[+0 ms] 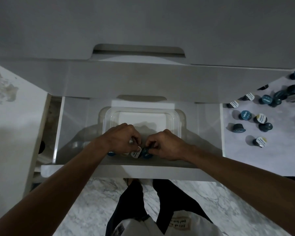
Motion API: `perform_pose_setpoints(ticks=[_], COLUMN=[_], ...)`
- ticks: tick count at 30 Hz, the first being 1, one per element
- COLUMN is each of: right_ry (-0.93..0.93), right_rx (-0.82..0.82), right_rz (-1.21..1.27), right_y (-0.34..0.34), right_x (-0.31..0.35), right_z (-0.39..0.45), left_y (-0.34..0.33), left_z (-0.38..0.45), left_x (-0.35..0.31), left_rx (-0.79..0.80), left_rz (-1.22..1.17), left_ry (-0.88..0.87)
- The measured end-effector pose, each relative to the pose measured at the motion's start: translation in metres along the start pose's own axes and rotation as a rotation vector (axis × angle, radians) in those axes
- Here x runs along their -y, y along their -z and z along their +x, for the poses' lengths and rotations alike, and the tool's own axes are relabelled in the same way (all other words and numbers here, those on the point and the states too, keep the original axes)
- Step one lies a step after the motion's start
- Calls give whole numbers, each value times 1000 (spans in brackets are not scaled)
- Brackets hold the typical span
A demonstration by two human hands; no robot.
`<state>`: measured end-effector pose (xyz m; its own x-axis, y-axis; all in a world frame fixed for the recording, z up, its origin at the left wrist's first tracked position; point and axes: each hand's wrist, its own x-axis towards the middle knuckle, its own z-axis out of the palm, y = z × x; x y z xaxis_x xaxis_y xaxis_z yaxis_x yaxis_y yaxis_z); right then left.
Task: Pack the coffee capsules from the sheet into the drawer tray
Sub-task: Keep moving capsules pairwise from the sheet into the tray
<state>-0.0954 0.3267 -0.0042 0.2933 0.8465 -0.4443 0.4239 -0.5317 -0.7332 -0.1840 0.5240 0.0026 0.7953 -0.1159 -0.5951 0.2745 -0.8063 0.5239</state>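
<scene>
Both hands' grip (144, 145) on capsules (141, 153)

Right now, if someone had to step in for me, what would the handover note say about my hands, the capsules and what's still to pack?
Left hand: fingers curled, pinching a white-lidded coffee capsule at the near edge of the clear plastic tray in the open white drawer.
Right hand: pinching a teal-lidded coffee capsule beside it.
Done: a short row of capsules sits along the tray's near edge, including another teal capsule at the left end.
Left: about a dozen loose capsules remain on the pale sheet right of the drawer; most of the tray is unfilled.
</scene>
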Motion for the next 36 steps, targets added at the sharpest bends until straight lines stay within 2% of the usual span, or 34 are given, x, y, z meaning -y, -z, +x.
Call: perform_pose_setpoints(ticks=[4,12,19,23,27,31,36], right_ry=[-26,-131,-183,-168,-116,-103,-205], right_rx=[-77,-347,-568,-713,-836,-944,-1021], right_rz=[17,148,368,410,393,378,309], right_y=[8,28,35,46,76,105,127], right_x=[6,35,60,52,23,-33,-117], right_z=[-4,-34,-78,-117,-178,-255,-346], left_y=[5,32,48,41,36,11,-56], left_z=[-7,-38,-48,-43,-30,-2,50], left_x=[-2,-27,-71,-123,-203,-300,-384], left_rx=[-85,-321,-470,-547,-664,-783,-760], left_rz=[-25,-108,-209,-277,-278,-335,-341], left_ry=[-2,-3,-82,-164,-300,-360,-333])
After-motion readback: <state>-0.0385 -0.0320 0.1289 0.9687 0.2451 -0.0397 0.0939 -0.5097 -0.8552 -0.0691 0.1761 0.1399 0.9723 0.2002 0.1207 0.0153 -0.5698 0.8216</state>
